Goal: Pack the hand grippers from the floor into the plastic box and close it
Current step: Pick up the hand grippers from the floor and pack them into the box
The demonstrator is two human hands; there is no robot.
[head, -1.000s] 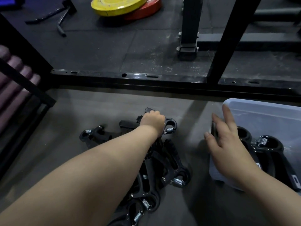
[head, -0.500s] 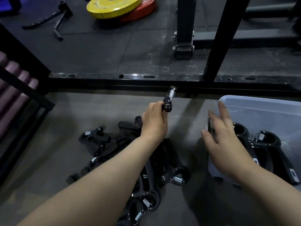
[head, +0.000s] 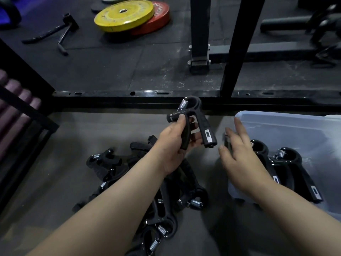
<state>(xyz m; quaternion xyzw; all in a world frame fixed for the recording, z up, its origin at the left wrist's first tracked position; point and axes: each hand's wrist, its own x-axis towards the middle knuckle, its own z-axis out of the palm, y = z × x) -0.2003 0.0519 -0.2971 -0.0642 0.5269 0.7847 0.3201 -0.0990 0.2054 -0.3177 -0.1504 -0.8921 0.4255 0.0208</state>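
My left hand (head: 173,145) grips a black hand gripper (head: 193,122) by one handle and holds it up above the floor, spring end pointing away from me. Beneath my left forearm lies a pile of several black hand grippers (head: 166,196) on the grey floor. At the right stands a translucent plastic box (head: 287,126) with two hand grippers (head: 287,163) lying inside. My right hand (head: 239,161) hovers with fingers spread at the box's near left corner, empty, a short way right of the held gripper. No lid is in view.
A black steel frame rail (head: 166,97) runs across the floor just beyond the pile, with uprights (head: 238,43) rising behind. Yellow and red weight plates (head: 127,15) lie on the dark mat farther back. A rack with purple padding (head: 16,100) stands at the left.
My left hand took one gripper from the pile, lifted it and brought it rightward toward my right hand, turning it upright. My right hand stayed by the box corner.
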